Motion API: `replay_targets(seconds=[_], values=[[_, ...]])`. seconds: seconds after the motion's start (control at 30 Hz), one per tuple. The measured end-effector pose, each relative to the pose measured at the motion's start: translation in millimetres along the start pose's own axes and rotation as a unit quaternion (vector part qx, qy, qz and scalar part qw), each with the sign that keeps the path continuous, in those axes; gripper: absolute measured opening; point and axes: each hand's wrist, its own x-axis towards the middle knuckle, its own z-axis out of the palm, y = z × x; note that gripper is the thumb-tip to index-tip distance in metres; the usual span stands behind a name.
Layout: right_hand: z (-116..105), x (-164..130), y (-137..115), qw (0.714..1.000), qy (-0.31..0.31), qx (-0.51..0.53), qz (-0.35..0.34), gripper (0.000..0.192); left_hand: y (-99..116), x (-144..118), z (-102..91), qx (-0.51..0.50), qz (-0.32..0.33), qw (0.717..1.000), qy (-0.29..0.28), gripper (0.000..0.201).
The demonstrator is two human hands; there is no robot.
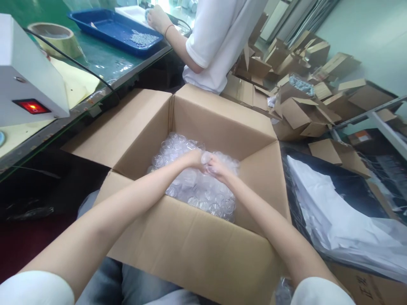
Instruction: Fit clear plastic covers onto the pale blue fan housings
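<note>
Inside the open cardboard box point(190, 237), the left hand point(193, 159) and right hand point(218, 167) meet over a heap of clear plastic pieces point(197, 186), fingers curled together around one small clear piece point(206, 158), whose shape is too blurred to tell.

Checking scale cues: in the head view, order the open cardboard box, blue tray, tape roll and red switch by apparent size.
1. Open cardboard box, nearest the camera.
2. Blue tray, farther off.
3. Tape roll.
4. Red switch.
</note>
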Motion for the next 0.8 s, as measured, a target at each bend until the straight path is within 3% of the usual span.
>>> replay_targets(seconds=[0.2, 0.33, 0.5, 0.67, 0.8], values=[[-0.8, -2.6, 0.5, 0.994, 0.011, 0.109, -0.006, 0.021, 4.1, 2.3, 9.8, 0.038, -0.017, 0.999, -0.035, 0.027], [-3.5, -6.0, -1.4, 0.992, -0.003, 0.128, 0.015, 0.019, 1.2, 1.8, 15.0, 0.050, -0.031, 0.998, -0.036, 0.028], [-9.6, -3.5, -5.2, 0.991, 0.012, 0.136, 0.008, 0.018, 4.7, 4.8, 8.4, 0.044, -0.007, 0.999, -0.020, 0.027], [-12.7, -3.2, -4.4, 0.995, 0.044, 0.082, -0.027, 0.021, 9.6, 6.7, -1.3, 0.022, -0.029, 0.999, 0.000, 0.029], [-4.6, -8.6, 8.9, 0.999, 0.010, -0.036, -0.010, 0.023, 4.8, 3.0, -3.1, 0.006, -0.058, 0.998, 0.000, 0.027]])
